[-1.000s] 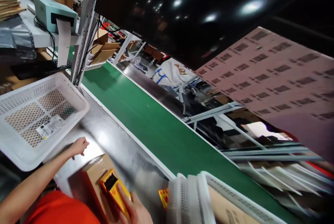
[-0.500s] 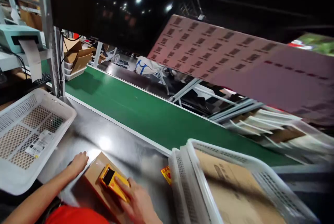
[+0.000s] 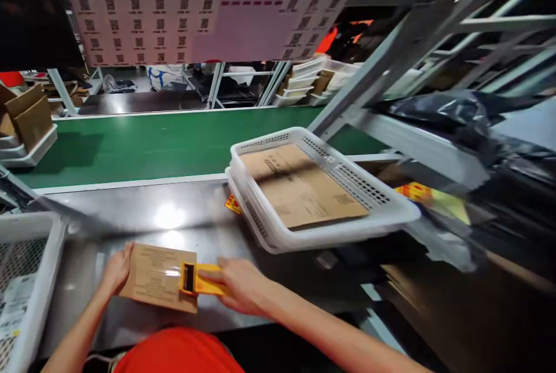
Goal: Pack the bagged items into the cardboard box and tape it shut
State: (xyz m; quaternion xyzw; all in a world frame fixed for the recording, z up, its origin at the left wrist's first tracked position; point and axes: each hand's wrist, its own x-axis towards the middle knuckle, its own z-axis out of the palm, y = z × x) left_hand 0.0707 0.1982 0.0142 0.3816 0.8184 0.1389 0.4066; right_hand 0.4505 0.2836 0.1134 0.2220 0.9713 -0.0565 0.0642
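A small brown cardboard box (image 3: 152, 289) with printed lines lies tilted on the metal bench in front of me. My left hand (image 3: 116, 271) grips its left end, fingers closed over the edge. In my right hand (image 3: 238, 285) is a yellow handheld tool (image 3: 211, 286), which looks like a tape dispenser. Its framed end with a dark opening rests over the box's right end. A shiny streak runs along the box top toward the tool. My palm hides the back of the tool.
White baskets (image 3: 256, 228) stacked on the right hold flat cardboard (image 3: 304, 185). Another white basket (image 3: 52, 280) stands at left. Behind the metal bench (image 3: 143, 202) runs a green conveyor belt (image 3: 174, 141). A board of codes (image 3: 243, 31) hangs above, and a slanted metal post (image 3: 382, 54) rises at right.
My view has swung right and levelled. The box has turned to lie crosswise; my left hand now grips its left end, while the yellow tool is at its right end.
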